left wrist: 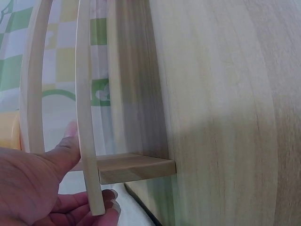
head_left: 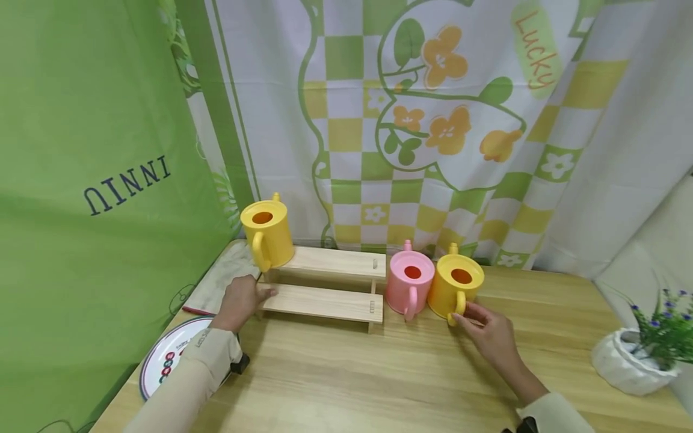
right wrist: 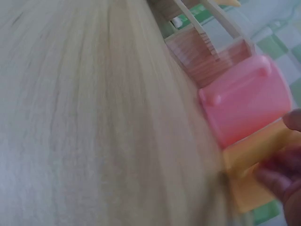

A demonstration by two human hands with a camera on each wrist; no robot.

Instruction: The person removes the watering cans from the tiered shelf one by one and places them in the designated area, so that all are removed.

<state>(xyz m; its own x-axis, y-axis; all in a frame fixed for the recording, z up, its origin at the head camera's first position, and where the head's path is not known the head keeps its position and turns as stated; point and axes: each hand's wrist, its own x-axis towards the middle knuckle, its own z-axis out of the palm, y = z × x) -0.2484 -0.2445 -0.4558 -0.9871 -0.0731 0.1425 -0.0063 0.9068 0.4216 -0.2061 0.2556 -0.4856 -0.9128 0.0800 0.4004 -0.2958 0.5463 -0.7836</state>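
from my end i see the left hand (head_left: 240, 302) pinching the left end of the lower plank (head_left: 319, 304) on the two-step wooden stand (head_left: 335, 305); the left wrist cam shows the thumb on one face and the fingers (left wrist: 73, 202) curled round the other. the right hand (head_left: 491, 334) is up at the handle (head_left: 459, 305) of the right-hand yellow watering can (head_left: 445, 294), fingers loosely bent. my right wrist feed is pretty smeary there, so i honestly can't tell if they've got a grip or are only touching it. that can sits upright on the counter (head_left: 352, 379), right next to the pink watering can (head_left: 400, 291), also upright, just beside the stand's right end. a second yellow watering can (head_left: 277, 243) stands on the left end of the upper plank (head_left: 335, 261). all three have their handles facing my side and stubby spouts toward the curtain (head_left: 346, 144). there's a white plate (head_left: 157, 355) partly hidden by the left sleeve (head_left: 189, 373), and a white pot (head_left: 628, 364) with a purple-flowered plant (head_left: 671, 328) well off to the right.
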